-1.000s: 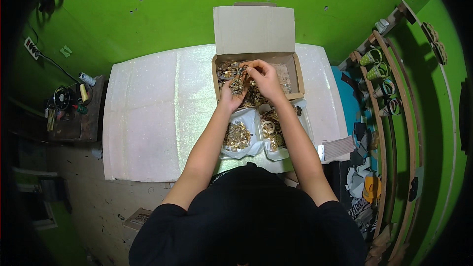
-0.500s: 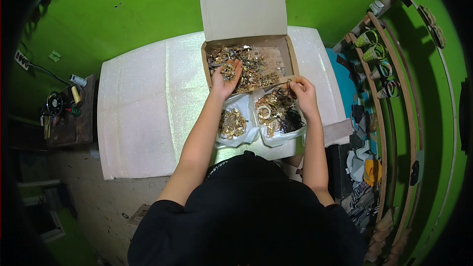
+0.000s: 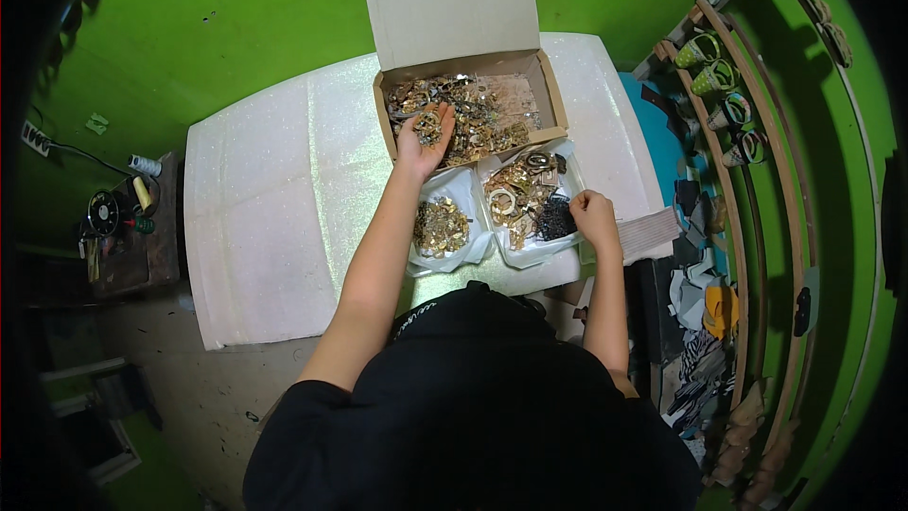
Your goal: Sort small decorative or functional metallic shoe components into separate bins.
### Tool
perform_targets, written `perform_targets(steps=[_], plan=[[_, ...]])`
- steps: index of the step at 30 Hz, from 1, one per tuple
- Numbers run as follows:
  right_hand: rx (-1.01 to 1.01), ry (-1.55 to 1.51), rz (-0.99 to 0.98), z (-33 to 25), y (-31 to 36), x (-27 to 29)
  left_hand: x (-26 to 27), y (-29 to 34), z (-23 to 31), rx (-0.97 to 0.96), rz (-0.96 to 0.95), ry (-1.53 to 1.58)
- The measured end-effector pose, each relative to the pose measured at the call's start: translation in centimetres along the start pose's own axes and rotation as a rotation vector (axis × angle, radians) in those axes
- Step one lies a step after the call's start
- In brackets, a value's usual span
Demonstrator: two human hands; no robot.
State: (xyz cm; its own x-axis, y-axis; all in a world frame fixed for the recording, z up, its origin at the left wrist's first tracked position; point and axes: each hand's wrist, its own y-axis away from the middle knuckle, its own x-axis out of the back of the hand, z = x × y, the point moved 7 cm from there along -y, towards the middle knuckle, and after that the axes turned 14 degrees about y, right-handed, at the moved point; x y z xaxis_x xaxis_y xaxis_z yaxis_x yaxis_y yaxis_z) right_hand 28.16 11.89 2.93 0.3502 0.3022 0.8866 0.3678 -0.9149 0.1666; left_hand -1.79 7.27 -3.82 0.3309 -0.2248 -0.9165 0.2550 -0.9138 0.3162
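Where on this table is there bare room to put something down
The widest free patch is the white table left of the left hand and cardboard box. A narrow strip runs right of the box. The space between box and near edge is crowded by two clear bags of metal pieces, with the right hand beside them.

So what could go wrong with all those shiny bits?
The left hand cups loose gold pieces palm-up over the cardboard box; tilting it might spill some onto the white table. The plastic bags lie open near the table's edge, so a nudge from the right hand could scatter their contents.
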Motion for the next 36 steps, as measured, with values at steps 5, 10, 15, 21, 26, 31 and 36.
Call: perform_targets(steps=[5,10,15,21,26,31,36], plan=[[0.021,0.332,0.212,-1.0,0.4,0.2,-0.1,0.2,0.1,-0.040,0.020,-0.075],[0.091,0.371,-0.017,-0.5,0.0,-3.8,-0.1,0.2,0.1,-0.015,0.015,-0.001],[-0.063,0.583,-0.048,1.2,-0.9,-5.0,-0.3,0.3,-0.1,-0.039,0.016,-0.044],[-0.042,0.572,0.066,-3.3,-1.5,-2.6,-0.1,0.3,0.3,-0.052,0.028,-0.057],[0.485,0.067,0.108,-14.0,-2.1,-0.6,-0.5,0.4,0.2,-0.074,0.040,-0.121],[0.749,-0.009,0.179,-21.0,-3.7,-1.2,-0.8,0.5,0.0,-0.031,-0.014,-0.175],[0.795,0.084,0.196,-23.5,-6.4,-3.8,0.9,0.5,0.8,-0.136,0.154,-0.180]])
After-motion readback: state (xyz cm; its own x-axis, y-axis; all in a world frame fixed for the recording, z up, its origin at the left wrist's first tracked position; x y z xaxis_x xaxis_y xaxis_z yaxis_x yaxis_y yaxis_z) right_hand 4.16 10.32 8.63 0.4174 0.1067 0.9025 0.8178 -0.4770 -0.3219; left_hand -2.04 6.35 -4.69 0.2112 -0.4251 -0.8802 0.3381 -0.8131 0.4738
